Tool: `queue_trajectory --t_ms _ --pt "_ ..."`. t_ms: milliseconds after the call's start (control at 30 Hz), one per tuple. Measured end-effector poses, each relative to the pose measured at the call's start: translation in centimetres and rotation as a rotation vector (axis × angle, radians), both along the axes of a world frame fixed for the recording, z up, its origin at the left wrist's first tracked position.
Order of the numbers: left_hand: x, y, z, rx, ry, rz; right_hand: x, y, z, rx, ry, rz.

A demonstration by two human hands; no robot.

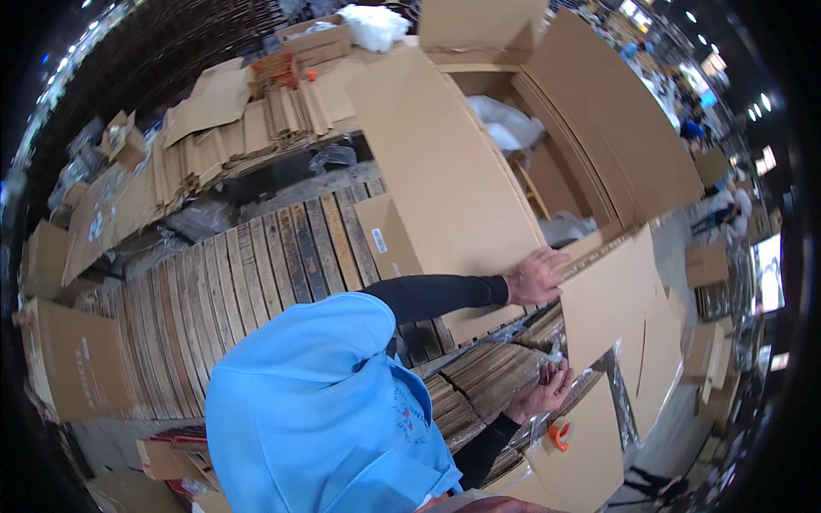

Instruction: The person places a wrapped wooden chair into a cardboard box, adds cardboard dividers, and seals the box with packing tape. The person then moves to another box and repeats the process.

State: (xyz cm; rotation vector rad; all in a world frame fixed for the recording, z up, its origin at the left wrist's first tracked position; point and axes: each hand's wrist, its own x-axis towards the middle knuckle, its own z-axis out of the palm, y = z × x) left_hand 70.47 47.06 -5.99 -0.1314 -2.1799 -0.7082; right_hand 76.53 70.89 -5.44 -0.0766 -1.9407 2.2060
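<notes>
A large open cardboard box [479, 197] stands on slats with its flaps spread outward. Inside it lie white padding [506, 124] and a wooden piece [530, 184]. My left hand [534, 275] rests on the near edge of the box where a flap folds out, fingers stretched out and lying flat. Lower down, my right hand [542, 395] is closed, its fingers curled; whatever is in them is hidden. It hovers by bundled cardboard [487, 385] covered in clear film. An orange roll of tape [560, 434] sits on a cardboard sheet [590, 457] beside that hand.
Wooden slats [248, 274] form a long platform on the left. Behind it, a bench carries stacked cardboard pieces [214, 141] and a white plastic bag [374, 27]. A closed carton [77, 359] stands at far left. Other people [723, 214] are distant on the right.
</notes>
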Motion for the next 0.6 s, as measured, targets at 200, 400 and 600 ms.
queue_trajectory --t_ms 200,400,600 --pt "9.6 -2.7 -7.1 -0.069 -0.027 -0.167 3.8 -6.4 0.1 0.002 0.039 0.166" --pt "27.6 -11.8 -13.2 -0.035 -0.310 -0.243 3.7 -9.6 -1.2 0.348 0.163 0.237" --pt "53.1 -25.7 -34.7 0.969 -1.382 0.874 -2.4 -24.2 2.2 0.946 0.701 0.056"
